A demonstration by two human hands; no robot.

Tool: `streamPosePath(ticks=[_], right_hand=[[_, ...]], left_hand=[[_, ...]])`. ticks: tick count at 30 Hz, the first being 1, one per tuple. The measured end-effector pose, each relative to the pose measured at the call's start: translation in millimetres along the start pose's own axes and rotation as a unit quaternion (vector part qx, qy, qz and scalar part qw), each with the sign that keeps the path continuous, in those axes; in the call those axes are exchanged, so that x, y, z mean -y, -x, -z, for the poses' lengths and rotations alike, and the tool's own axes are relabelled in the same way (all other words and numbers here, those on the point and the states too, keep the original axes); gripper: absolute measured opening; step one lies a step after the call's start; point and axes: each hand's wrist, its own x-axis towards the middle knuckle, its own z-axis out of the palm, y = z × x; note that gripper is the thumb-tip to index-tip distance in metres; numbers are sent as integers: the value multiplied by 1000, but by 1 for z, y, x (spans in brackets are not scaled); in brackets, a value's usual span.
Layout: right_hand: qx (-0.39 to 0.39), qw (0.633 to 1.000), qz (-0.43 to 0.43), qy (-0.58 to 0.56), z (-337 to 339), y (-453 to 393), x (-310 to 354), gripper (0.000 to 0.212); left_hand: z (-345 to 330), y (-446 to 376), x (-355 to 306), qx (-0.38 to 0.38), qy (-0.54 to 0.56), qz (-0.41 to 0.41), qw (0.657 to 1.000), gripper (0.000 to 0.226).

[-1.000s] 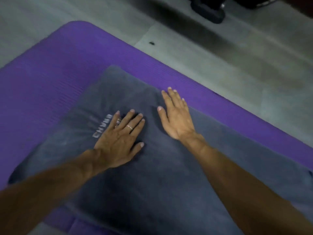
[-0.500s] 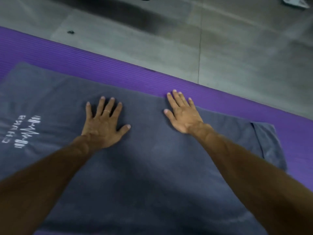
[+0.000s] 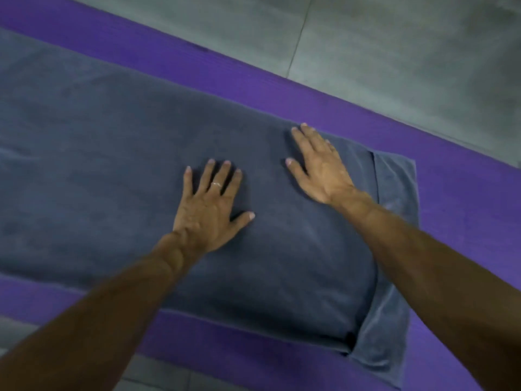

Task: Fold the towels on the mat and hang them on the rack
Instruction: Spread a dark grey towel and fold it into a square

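A dark grey towel (image 3: 98, 165) lies folded lengthwise on the purple mat (image 3: 253, 359). Its upper layer ends short of the right end, so a strip of the lower layer (image 3: 394, 193) shows there. My left hand (image 3: 210, 207) presses flat on the towel, fingers spread, a ring on one finger. My right hand (image 3: 321, 167) lies flat near the towel's far right corner, fingers straight. Neither hand holds anything. No rack is in view.
Grey tiled floor (image 3: 394, 52) runs beyond the mat's far edge, and a sliver of floor (image 3: 158, 382) shows at the near edge. The mat's purple border surrounds the towel on the far, near and right sides.
Both hands have slid rightward along the towel, flat the whole time. The white printed logo has left the view, and the towel's right end with its offset lower layer is now close.
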Motion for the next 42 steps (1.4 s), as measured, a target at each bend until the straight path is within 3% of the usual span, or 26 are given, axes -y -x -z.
streamPosePath(ticks=[3, 5, 8, 12, 16, 18, 20, 22, 24, 27, 29, 32, 39, 42], right_hand=[[-129, 988, -54, -62, 7, 66, -23, 49], [-162, 982, -82, -52, 8, 109, -48, 38], [-150, 977, -146, -38, 11, 157, -79, 30], [-125, 976, -180, -14, 14, 194, -83, 29], [-15, 965, -260, 39, 11, 200, -72, 42], [-31, 953, -291, -81, 13, 203, -70, 36], [-115, 925, -307, -190, 18, 215, -72, 26], [-181, 930, -284, -146, 20, 238, -67, 17], [-189, 954, -218, -85, 13, 269, -50, 20], [-132, 983, -124, -38, -8, 309, -13, 21], [-75, 995, -70, 16, -24, 325, 5, 25], [-46, 994, -49, 81, -40, 336, 14, 31], [-119, 981, -72, 133, -49, 347, 9, 17], [-131, 980, -85, 120, -40, 355, 9, 14]], left_hand=[[5, 22, -54, -83, 59, -21, 995, 58], [3, 40, -103, -95, 111, -40, 988, 41], [1, 57, -171, -32, 188, -37, 981, 31], [6, 76, -226, 125, 218, -15, 968, 35], [3, 87, -244, 191, 213, -14, 958, 27], [4, 85, -245, 209, 299, 21, 931, 28], [10, 83, -238, 204, 347, 32, 915, 17], [13, 86, -218, 144, 283, -6, 948, 31], [15, 97, -188, 38, 202, -102, 973, 25], [6, 121, -139, -29, 88, -312, 946, 18], [-2, 135, -120, -19, 40, -370, 928, 24], [-4, 138, -120, -20, 3, -376, 926, 29], [-8, 135, -133, -10, 1, -319, 948, 17], [-3, 138, -133, 26, 27, -367, 929, 7]])
